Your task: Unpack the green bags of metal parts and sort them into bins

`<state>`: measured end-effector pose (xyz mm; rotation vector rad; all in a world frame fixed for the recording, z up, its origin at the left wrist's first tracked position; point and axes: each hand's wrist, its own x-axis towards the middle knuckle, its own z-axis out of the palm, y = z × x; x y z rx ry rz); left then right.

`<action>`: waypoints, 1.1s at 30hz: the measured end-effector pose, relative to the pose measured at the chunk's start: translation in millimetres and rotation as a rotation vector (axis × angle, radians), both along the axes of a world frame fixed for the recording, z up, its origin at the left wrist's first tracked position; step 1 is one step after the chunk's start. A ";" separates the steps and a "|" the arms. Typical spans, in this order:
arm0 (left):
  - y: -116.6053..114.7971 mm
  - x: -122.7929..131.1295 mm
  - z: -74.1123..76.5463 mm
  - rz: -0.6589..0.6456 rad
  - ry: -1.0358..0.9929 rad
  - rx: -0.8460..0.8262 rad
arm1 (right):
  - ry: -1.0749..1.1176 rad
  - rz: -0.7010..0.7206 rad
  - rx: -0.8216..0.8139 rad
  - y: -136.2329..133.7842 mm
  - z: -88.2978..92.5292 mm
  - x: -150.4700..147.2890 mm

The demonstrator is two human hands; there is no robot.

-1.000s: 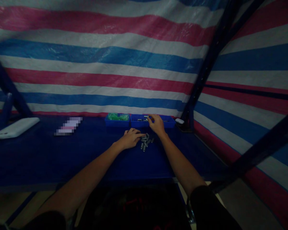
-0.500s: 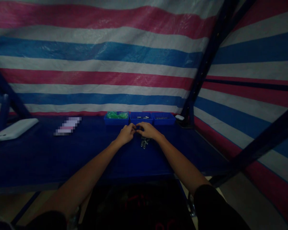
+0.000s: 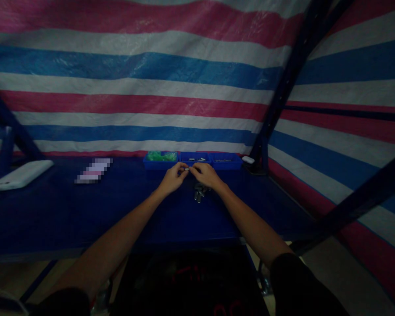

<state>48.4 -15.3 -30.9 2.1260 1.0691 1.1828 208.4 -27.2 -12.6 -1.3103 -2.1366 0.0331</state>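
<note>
Between the fingertips of both hands is a small light-coloured cylindrical piece (image 3: 187, 169), too small to name further. My left hand (image 3: 174, 179) pinches it from the left, and my right hand (image 3: 204, 174) closes on its other side. Just below my right hand, a small pile of metal cylindrical parts (image 3: 198, 193) lies on the blue table (image 3: 125, 215). Behind the hands stand three blue bins in a row: the left bin (image 3: 161, 166) holds green plastic, the middle bin (image 3: 197, 160) has small light pieces, and the right bin (image 3: 225, 166) contains small metal parts.
A white device with a cable (image 3: 23, 174) lies at the table's left, with a pixelated flat item (image 3: 95, 171) beside it. A small white case (image 3: 248, 160) sits at the back right near a dark blue metal post (image 3: 276, 96). Striped sheeting (image 3: 134, 105) hangs behind.
My hands have moved slightly upward, towards the bins, and the light piece now shows between the fingertips. The pile of metal parts stays on the table.
</note>
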 end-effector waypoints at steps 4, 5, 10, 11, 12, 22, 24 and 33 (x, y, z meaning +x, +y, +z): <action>-4.0 0.6 4.4 0.051 0.002 -0.009 | 0.058 0.039 -0.009 0.0 -0.4 1.0; -4.5 0.6 5.1 0.064 0.000 -0.023 | 0.075 0.050 -0.008 -0.2 -0.8 0.9; -3.8 2.0 2.9 0.066 0.048 -0.054 | 0.065 0.112 0.008 -4.2 3.3 2.2; -3.6 2.7 1.3 0.043 0.045 -0.075 | 0.057 0.120 0.009 -5.6 5.9 3.3; -3.6 3.5 -0.4 0.016 0.040 -0.105 | 0.058 0.119 0.017 -6.9 9.0 4.7; -17.9 6.5 -3.2 -0.296 0.478 0.136 | 0.028 -0.393 0.096 18.5 18.2 29.5; -16.8 5.5 -2.9 -0.244 0.523 0.123 | -0.024 -0.406 0.005 21.1 11.0 34.7; -0.4 -1.1 -5.0 -0.122 0.369 -0.113 | 0.008 0.091 -0.169 3.0 -1.1 15.2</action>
